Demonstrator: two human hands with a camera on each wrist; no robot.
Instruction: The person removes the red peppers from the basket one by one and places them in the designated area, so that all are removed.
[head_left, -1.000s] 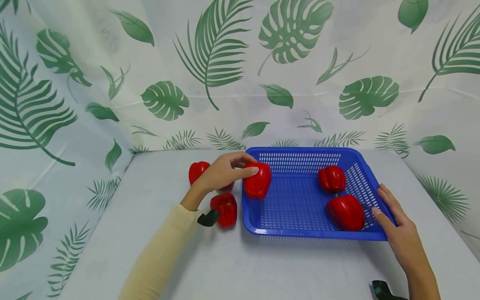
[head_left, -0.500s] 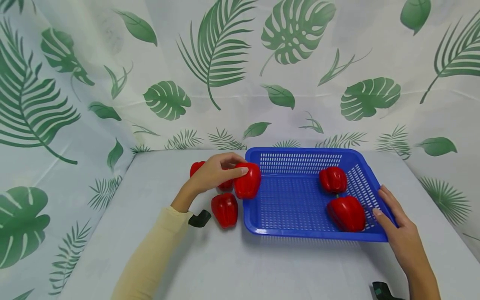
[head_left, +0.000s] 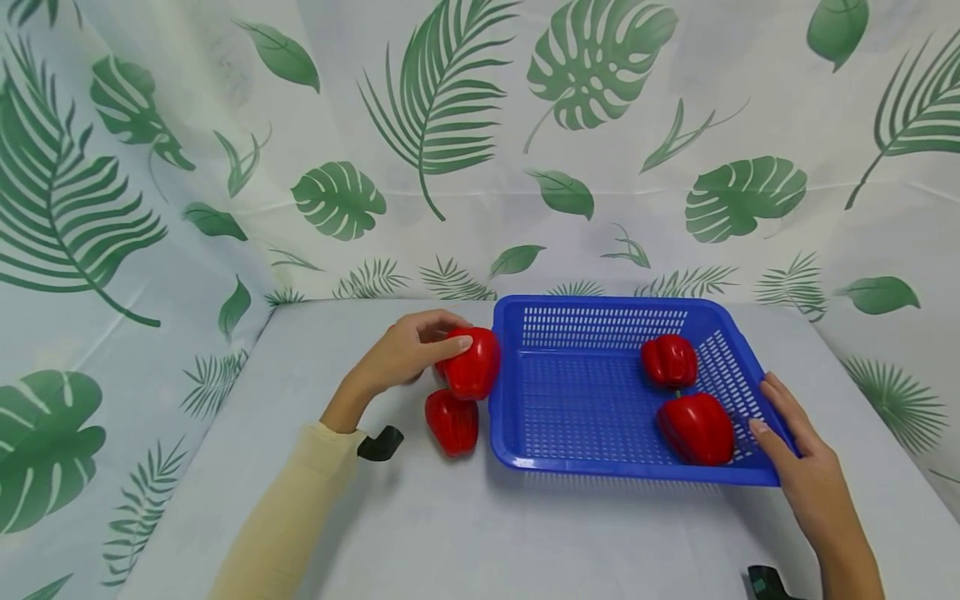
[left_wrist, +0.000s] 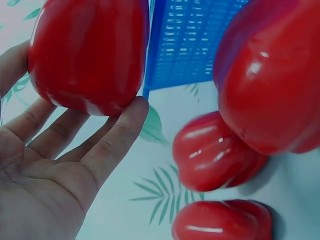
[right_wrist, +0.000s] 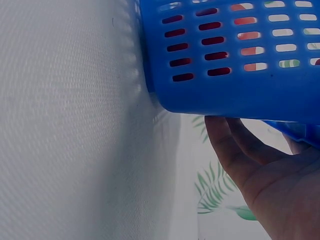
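My left hand (head_left: 401, 354) pinches a shiny red bell pepper (head_left: 475, 367) between thumb and fingers, just left of the blue basket (head_left: 585, 471). In the left wrist view the fingers reach around one end of this held pepper (left_wrist: 87, 55). Another red bell pepper (head_left: 452, 425) lies on the table below it, and others are mostly hidden behind the hand. On the right, my right hand (head_left: 806, 467) grips the basket's right rim, thumb on the inner side. Under the basket's edge, the fingers of that hand (right_wrist: 270, 175) show in the right wrist view.
Two red bell peppers, a farther one (head_left: 669, 361) and a nearer one (head_left: 696, 429), lie in the right part of the basket. Several loose peppers, one large and close (left_wrist: 272, 75), show in the left wrist view. A leaf-printed cloth (head_left: 450, 125) hangs behind the white table (head_left: 570, 542).
My left hand has moved left with the bell pepper, from over the basket's left rim to beside it, above the loose peppers. The right hand keeps its grip on the basket.
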